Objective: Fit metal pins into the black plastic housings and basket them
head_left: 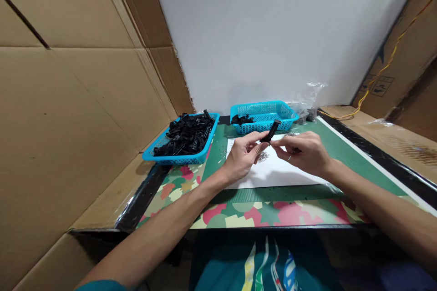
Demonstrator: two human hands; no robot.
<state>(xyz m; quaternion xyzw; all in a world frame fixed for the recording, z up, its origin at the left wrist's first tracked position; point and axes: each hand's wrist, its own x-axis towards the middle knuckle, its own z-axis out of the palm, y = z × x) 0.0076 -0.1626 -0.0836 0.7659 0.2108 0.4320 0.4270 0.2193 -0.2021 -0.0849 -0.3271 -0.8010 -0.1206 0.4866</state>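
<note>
Our left hand [243, 155], in the head view, pinches a black part [273, 130] between thumb and fingers above the far portion of the white sheet [280, 178]. The part is tilted, its upper end leaning toward the right side of the sheet. Our right hand [305, 153], also above the sheet, brings thumb and forefinger together at the lower end of the part; we cannot tell whether a small piece sits between those tips. A pale sliver [290, 158] shows just below the curled fingers; its exact seat is unclear.

On the white sheet, beneath the hands, lies a pile of small metal pieces [263, 157]. Left of the sheet stands a blue basket [184, 160] heaped with black parts [187, 132]. Beyond the sheet, a second blue basket [275, 129] holds a small cluster of black pieces [243, 119]; a clear plastic bag [311, 94] stands beyond the sheet's far right corner.

For good work at this point, we judge the following advisable. Grip the part firmly with the left hand, clear of the end being worked. Bring the right fingertips in straight, with light pressure. Hold both hands low over the white sheet, so that any dropped piece is easily seen.
</note>
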